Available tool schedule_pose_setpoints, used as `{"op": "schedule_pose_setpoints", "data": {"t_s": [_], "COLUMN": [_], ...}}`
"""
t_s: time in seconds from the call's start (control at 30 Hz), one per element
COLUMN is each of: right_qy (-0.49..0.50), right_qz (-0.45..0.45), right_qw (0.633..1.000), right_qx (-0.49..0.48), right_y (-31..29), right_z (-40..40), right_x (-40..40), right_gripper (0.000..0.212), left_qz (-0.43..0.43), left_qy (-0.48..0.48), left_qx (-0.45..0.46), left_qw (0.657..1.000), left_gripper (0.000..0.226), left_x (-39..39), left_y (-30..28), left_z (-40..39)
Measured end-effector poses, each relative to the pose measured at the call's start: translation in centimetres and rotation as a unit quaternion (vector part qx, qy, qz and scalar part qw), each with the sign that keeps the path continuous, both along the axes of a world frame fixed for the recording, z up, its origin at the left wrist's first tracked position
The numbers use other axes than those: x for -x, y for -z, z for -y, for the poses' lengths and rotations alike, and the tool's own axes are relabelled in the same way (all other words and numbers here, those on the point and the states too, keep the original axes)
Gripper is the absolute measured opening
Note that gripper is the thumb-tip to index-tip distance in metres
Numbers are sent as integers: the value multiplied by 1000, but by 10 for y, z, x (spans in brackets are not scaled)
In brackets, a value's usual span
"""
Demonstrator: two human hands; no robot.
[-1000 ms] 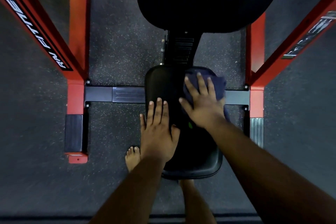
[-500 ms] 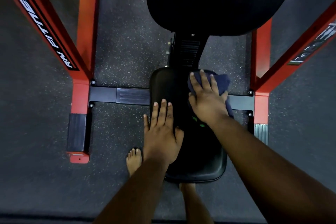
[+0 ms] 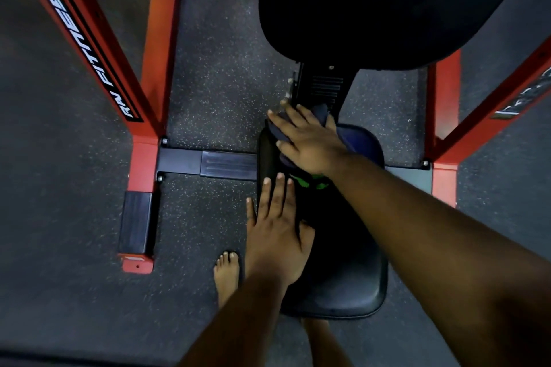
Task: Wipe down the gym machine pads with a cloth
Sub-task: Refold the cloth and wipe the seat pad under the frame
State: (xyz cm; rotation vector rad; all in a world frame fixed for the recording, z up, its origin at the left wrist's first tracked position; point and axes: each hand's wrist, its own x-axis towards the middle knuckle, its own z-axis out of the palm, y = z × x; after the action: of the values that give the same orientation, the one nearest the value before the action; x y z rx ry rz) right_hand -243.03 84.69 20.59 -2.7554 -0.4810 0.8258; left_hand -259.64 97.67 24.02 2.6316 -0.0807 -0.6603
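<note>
Pressing down with straight fingers, my right hand [image 3: 310, 143] spreads flat on the dark blue cloth [image 3: 354, 135], which lies bunched over the far end of the black padded seat [image 3: 343, 286]. My left hand [image 3: 277, 235] rests flat on that seat's left edge, fingers straight and together, holding nothing. Beyond the seat hangs the large black back pad [image 3: 372, 9]. Red steel frame posts [image 3: 155, 48] stand on the speckled rubber floor [image 3: 223, 89] at both sides. 1 bare foot [image 3: 226, 274] shows beside my left wrist.

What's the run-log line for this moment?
step: wiping seat pad | right hand: pressing cloth at far end | left hand: flat on pad's left edge | back pad: untouched
</note>
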Motion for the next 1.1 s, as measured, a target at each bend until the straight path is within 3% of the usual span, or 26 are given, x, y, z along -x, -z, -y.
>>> {"op": "schedule_pose_setpoints", "data": {"t_s": [0.07,0.2,0.27,0.33,0.43,0.53,0.7,0.87,0.97,1.1], "right_qy": [-15,141,157,146,49,3,133,127,108,146], "right_qz": [2,-9,-10,-13,-6,0,-18,-55,-53,8], "right_qw": [1000,989,986,988,999,1000,991,990,992,989], "right_qx": [-8,30,48,47,1,-13,18,30,25,5], "right_y": [-5,-15,-12,-8,2,2,-25,-82,-71,-19], "right_z": [38,86,67,36,-6,-2,34,14,9,-24], "right_x": [13,51,48,28,1,0,73,179,149,44], "right_gripper": [64,64,64,63,58,59,63,69,63,58], "left_qz": [8,11,14,11,4,5,20,20,39,46], "left_qy": [-3,-3,-7,-7,-6,-5,-36,-116,-118,-135], "left_qx": [6,12,13,13,13,16,68,171,177,176], "left_qw": [1000,1000,1000,1000,1000,1000,997,978,976,974], "left_gripper": [76,78,78,78,78,78,79,77,75,72], "left_x": [1,2,1,1,0,-1,3,3,8,19], "left_y": [1,0,0,1,0,2,1,-2,-5,-2], "left_z": [1,2,0,1,1,-1,-3,-9,-11,-16]}}
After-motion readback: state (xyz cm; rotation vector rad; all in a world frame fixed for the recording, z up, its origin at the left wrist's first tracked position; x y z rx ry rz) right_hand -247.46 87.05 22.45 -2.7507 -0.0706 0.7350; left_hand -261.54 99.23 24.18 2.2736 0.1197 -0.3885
